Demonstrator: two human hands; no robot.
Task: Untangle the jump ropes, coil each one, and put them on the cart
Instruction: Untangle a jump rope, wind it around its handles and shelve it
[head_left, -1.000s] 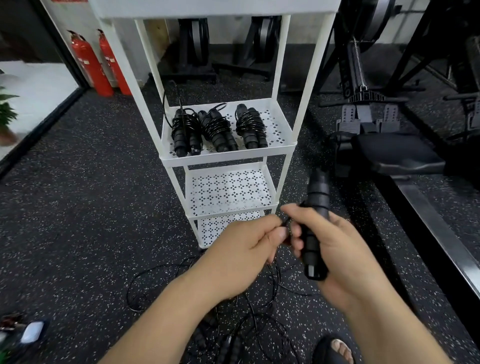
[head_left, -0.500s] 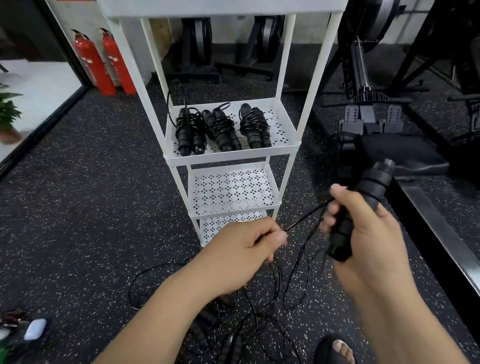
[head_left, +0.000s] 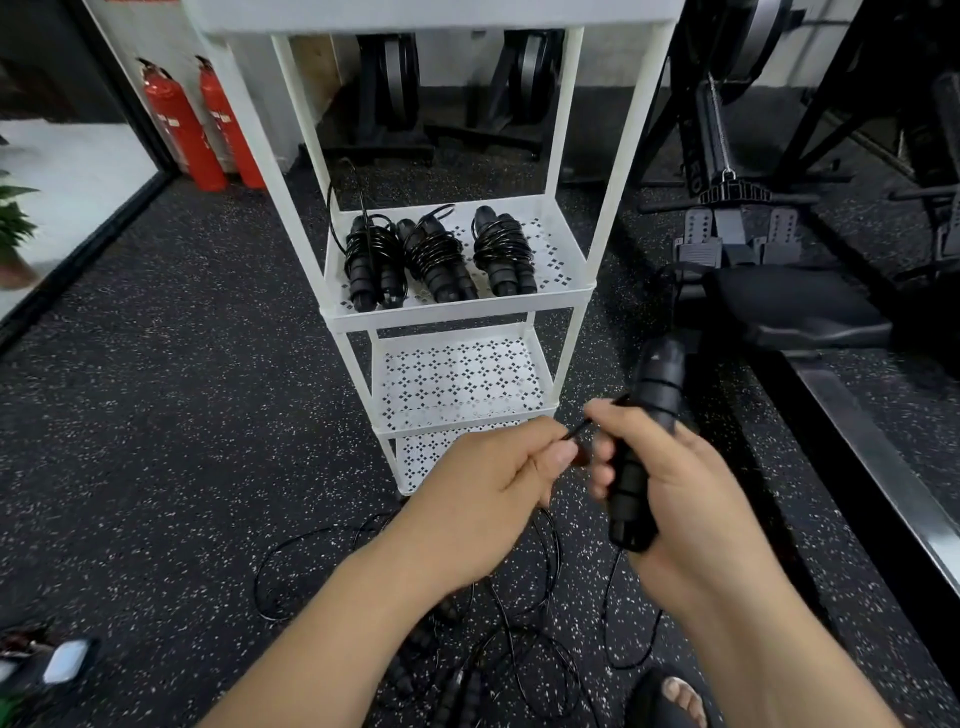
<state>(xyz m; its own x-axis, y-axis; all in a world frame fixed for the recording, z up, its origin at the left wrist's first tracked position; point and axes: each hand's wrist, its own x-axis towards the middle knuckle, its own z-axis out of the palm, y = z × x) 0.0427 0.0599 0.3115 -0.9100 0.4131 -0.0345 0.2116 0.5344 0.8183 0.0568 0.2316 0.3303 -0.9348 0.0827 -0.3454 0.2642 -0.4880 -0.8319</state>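
Observation:
My right hand (head_left: 691, 499) grips a pair of black jump-rope handles (head_left: 644, 441), held upright and tilted slightly. My left hand (head_left: 493, 499) pinches the thin black cord (head_left: 582, 431) just beside the handles. Below my hands, more black cord and handles lie tangled (head_left: 467, 665) on the speckled floor. The white cart (head_left: 457, 312) stands straight ahead. Its middle shelf carries three coiled ropes: a left coil (head_left: 371, 260), a middle coil (head_left: 436, 260) and a right coil (head_left: 501, 254).
A lower cart shelf (head_left: 457, 384) shows bare perforated metal. Two red fire extinguishers (head_left: 202, 124) stand at the back left. A rowing machine (head_left: 779, 306) and its rail (head_left: 883, 467) run along the right. My sandalled foot (head_left: 675, 696) is at the bottom.
My right hand swung the handles out to the right and has come back beside my left hand. The cord between the hands went from stretched to short.

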